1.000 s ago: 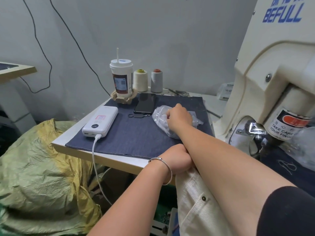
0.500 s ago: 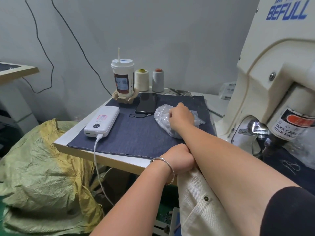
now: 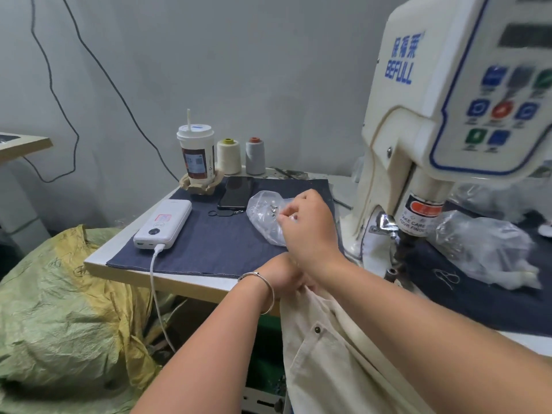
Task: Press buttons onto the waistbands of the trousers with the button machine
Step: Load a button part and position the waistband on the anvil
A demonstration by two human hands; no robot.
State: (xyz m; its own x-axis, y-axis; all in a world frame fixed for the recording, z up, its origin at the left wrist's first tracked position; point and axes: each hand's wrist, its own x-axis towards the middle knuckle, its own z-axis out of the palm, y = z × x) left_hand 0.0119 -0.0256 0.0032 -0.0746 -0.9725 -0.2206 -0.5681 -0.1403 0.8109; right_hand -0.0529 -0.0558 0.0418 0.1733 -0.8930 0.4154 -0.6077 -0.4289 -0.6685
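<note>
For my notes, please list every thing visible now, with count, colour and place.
button machine: one, cream, right
trousers: one, cream, bottom centre
button bag: one, clear, on cloth
cloth: one, dark blue, on table
power bank: one, white, cloth's left
phone: one, black, behind bag
cup: one, white-brown, table's back
thread spools: two, cream and grey, beside cup
sack: one, green-yellow, left
left hand: grips trousers
right hand: pinching, over bag

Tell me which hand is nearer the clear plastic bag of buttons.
Right. The right hand is at the clear plastic bag of buttons; the left hand holds the cream trousers nearer the table edge.
</note>
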